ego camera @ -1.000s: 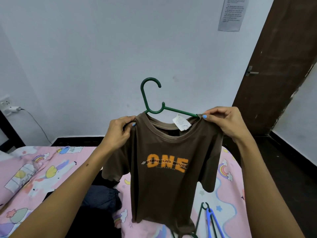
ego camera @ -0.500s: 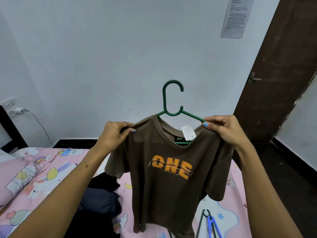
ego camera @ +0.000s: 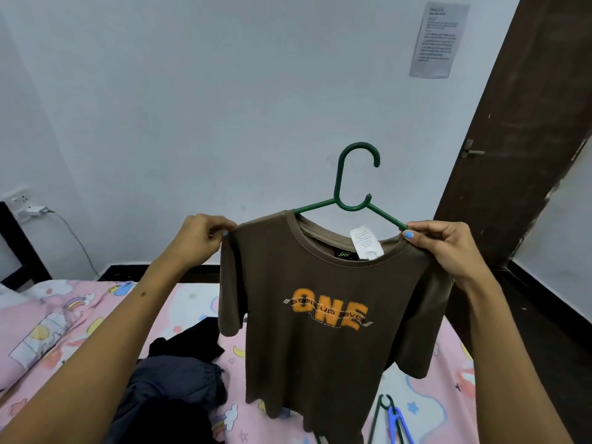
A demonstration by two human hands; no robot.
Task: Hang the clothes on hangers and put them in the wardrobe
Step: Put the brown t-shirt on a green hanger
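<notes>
A brown T-shirt with orange "ONE" lettering hangs in front of me on a green hanger, whose hook stands upright above the collar. My left hand pinches the shirt's left shoulder. My right hand pinches the right shoulder where the hanger arm enters the fabric. A white label sticks out of the neck opening. The hanger's lower part is hidden inside the shirt.
Below lies a bed with a pink cartoon sheet. Dark clothes are piled on it at lower centre. Spare green and blue hangers lie at lower right. A brown door stands to the right, a white wall behind.
The shirt and hanger have shifted right and the hook has turned upright. The left hanger arm now sits inside the collar. Both hands keep their pinch on the shoulders.
</notes>
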